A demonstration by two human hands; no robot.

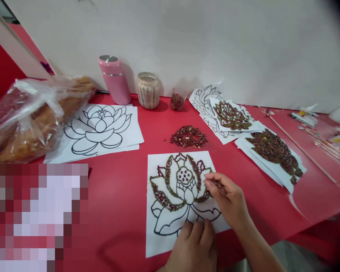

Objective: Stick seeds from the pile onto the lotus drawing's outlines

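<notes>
- Worktop (116, 196): red, carrying everything below.
- Plastic bag (39, 117): clear, with something brown inside, at the far left.
- Left stack of sheets (102, 128): printed with a black lotus outline, beside the bag.
- Lotus sheet (158, 243): lies flat in front of the person; green and dark red seeds line several upper petals, while the lower petals are bare outline.
- Right stack of sheets (260, 164): topped by a design thickly covered in seeds.
- Right hand (206, 180): over the sheet's right side, thumb and forefinger brought close; cannot tell whether a seed sits between them.
- Left hand (197, 240): on the sheet's lower edge, fingers bent under; any grip is hidden.
- Pink tumbler (115, 81): at the back.
- Jar (147, 90): right of the tumbler.
- Seed pile (188, 136): just beyond the sheet.
- Clear cup (179, 92): partly filled with seeds, behind the pile.
</notes>
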